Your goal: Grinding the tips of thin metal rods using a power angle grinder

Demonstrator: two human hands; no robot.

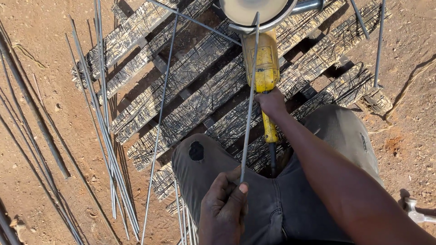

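Note:
A yellow angle grinder (260, 63) lies on a scarred wooden pallet (190, 95), its disc guard (254, 12) at the top of the view. My right hand (271, 103) grips the grinder's handle. My left hand (225, 204) pinches a thin steel rod (250, 97) near its lower end. The rod runs up over the grinder toward the disc. My knees in grey trousers (200, 159) are over the pallet's near edge.
Several long steel rods (106, 131) lie on the red dirt at the left and across the pallet. More rods (378, 43) rest at the upper right. A hammer head (415, 211) shows at the right edge. The grinder's black cable (273, 159) runs between my legs.

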